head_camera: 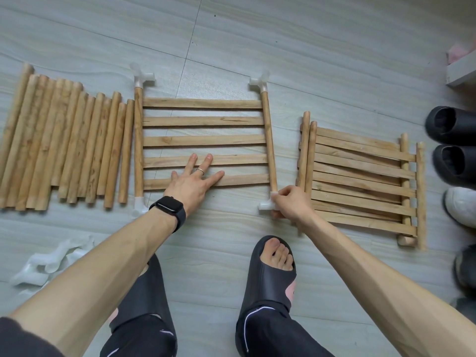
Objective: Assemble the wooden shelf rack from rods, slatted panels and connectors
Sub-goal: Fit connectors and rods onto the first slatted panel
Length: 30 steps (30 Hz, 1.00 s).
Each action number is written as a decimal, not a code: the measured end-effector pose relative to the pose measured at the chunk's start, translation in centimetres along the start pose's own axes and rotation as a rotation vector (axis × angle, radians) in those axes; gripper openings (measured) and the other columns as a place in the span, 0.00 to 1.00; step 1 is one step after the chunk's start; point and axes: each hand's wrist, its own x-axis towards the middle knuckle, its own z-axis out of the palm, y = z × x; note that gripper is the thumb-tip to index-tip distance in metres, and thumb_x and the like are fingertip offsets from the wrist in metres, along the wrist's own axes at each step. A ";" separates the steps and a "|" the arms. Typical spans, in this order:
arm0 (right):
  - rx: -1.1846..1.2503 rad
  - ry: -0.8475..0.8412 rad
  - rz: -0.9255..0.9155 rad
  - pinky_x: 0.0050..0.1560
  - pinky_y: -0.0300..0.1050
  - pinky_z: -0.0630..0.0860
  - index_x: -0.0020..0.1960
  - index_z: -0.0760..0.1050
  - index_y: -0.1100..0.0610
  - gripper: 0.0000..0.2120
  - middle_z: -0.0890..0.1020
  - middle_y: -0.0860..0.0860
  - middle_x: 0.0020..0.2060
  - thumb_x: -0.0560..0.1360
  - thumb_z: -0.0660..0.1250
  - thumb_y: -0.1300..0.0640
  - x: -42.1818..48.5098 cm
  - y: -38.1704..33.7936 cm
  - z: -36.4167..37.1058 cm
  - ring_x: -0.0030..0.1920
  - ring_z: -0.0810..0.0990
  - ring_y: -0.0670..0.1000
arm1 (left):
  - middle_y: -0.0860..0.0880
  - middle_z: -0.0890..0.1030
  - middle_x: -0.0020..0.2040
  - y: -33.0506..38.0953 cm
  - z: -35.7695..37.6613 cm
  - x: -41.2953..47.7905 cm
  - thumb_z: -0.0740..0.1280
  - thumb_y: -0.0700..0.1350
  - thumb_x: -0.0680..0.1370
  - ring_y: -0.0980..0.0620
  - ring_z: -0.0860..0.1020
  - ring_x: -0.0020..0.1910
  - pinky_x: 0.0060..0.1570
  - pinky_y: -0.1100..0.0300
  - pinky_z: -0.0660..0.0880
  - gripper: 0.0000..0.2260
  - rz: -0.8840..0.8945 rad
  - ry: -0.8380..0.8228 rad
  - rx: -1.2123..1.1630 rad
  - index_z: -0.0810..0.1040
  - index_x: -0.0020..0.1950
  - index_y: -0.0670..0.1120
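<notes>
A slatted wooden panel [203, 122] lies flat on the floor in the middle. White plastic connectors cap its corners: far left [142, 77], far right [260, 82], near left [139, 206]. My left hand [195, 180] presses flat on the two nearest slats with fingers spread. My right hand [291, 202] grips the near-right connector [266, 205] at the end of the panel's right rod [269, 143]. A row of loose rods [64, 145] lies at the left. A stack of more slatted panels [360, 184] lies at the right.
Spare white connectors [49, 264] lie in a heap at the lower left. Dark and white shoes [453, 155] line the right edge, with a white ledge [461, 70] at the upper right. My slippered feet [273, 274] stand below the panel.
</notes>
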 end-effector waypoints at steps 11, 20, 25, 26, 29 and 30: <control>0.192 0.092 0.088 0.55 0.57 0.81 0.44 0.77 0.51 0.08 0.83 0.50 0.40 0.78 0.69 0.48 0.4 -0.3 1.1 0.42 0.84 0.56 | 0.49 0.36 0.82 0.3 -0.2 0.3 0.48 0.32 0.82 0.36 0.38 0.80 0.72 0.34 0.63 0.34 0.020 -0.016 0.067 0.46 0.82 0.61; -0.214 0.323 -0.221 0.48 0.48 0.64 0.58 0.74 0.59 0.13 0.74 0.53 0.52 0.84 0.58 0.50 -1.6 0.8 3.2 0.47 0.69 0.52 | 0.48 0.37 0.82 0.2 -0.1 0.4 0.47 0.32 0.83 0.35 0.39 0.80 0.73 0.35 0.63 0.33 0.042 -0.018 0.081 0.47 0.82 0.60; -0.054 0.276 -0.149 0.52 0.48 0.68 0.56 0.75 0.57 0.12 0.77 0.52 0.53 0.83 0.61 0.49 -1.0 0.1 2.7 0.55 0.76 0.54 | 0.48 0.37 0.83 0.2 -0.3 0.3 0.47 0.33 0.83 0.34 0.39 0.80 0.73 0.36 0.62 0.33 0.045 -0.021 0.082 0.47 0.82 0.60; -0.042 0.258 -0.147 0.50 0.46 0.67 0.54 0.75 0.56 0.11 0.78 0.51 0.52 0.83 0.61 0.48 -0.8 0.2 2.4 0.55 0.77 0.54 | 0.48 0.37 0.82 0.2 -0.2 0.4 0.48 0.33 0.83 0.34 0.39 0.80 0.73 0.36 0.62 0.33 0.048 -0.018 0.084 0.47 0.82 0.60; -0.109 0.263 -0.162 0.49 0.45 0.66 0.55 0.75 0.56 0.13 0.78 0.52 0.54 0.83 0.61 0.47 -0.8 0.2 2.2 0.55 0.77 0.54 | 0.48 0.37 0.82 0.1 -0.1 0.4 0.48 0.33 0.83 0.35 0.39 0.80 0.73 0.37 0.62 0.33 0.049 -0.017 0.083 0.47 0.82 0.60; -0.144 0.280 -0.170 0.50 0.47 0.66 0.57 0.75 0.57 0.14 0.78 0.53 0.55 0.83 0.61 0.47 -0.9 0.1 2.5 0.55 0.76 0.55 | 0.48 0.36 0.82 0.0 -0.1 0.4 0.48 0.33 0.83 0.35 0.38 0.80 0.74 0.37 0.62 0.33 0.045 -0.017 0.081 0.47 0.82 0.60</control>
